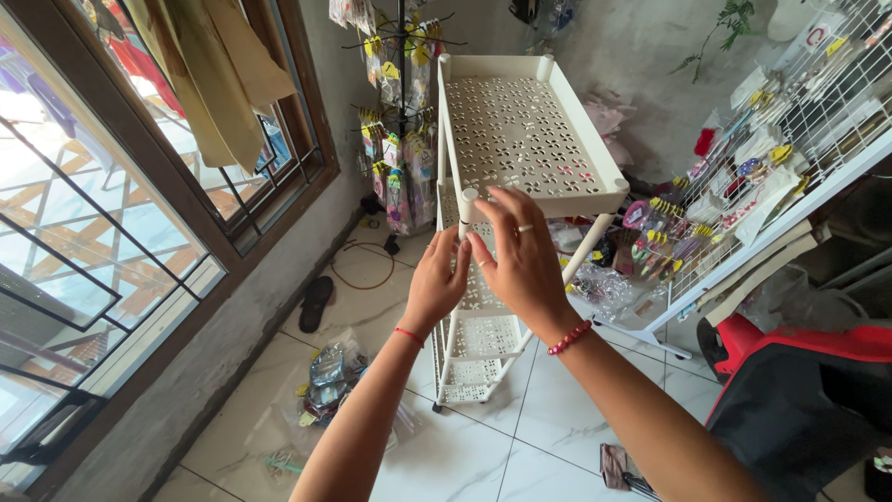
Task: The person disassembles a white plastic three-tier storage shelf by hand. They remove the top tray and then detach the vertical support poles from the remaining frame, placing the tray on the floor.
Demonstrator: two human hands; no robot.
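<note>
- Head view: a white plastic shelf rack (pixel 520 149) with perforated trays stands on the pale tiled floor (pixel 557 418), tilted toward the person, between the window wall and a white wire display grid (pixel 818 102).
- The right hand (pixel 520 260), with a ring on one finger and a red bead bracelet at the wrist, is curled around the near front corner of the rack's top tray, fingers pinching at the white corner post (pixel 467 200) there.
- The left hand (pixel 439 279), a thin red string on its wrist, is half closed just below, its fingertips meeting the same post under the top tray; the two hands touch each other.
- Lower trays of the rack show beneath the hands, down to the feet on the floor.
- Left of the rack, packets of small goods (pixel 325 381) lie on the floor by the wall, and a dark sandal (pixel 316 302) sits near them.
- Behind stands a black rotating stand (pixel 400 121) hung with small packaged items.
- At lower right is a red and black seat (pixel 799 390).
</note>
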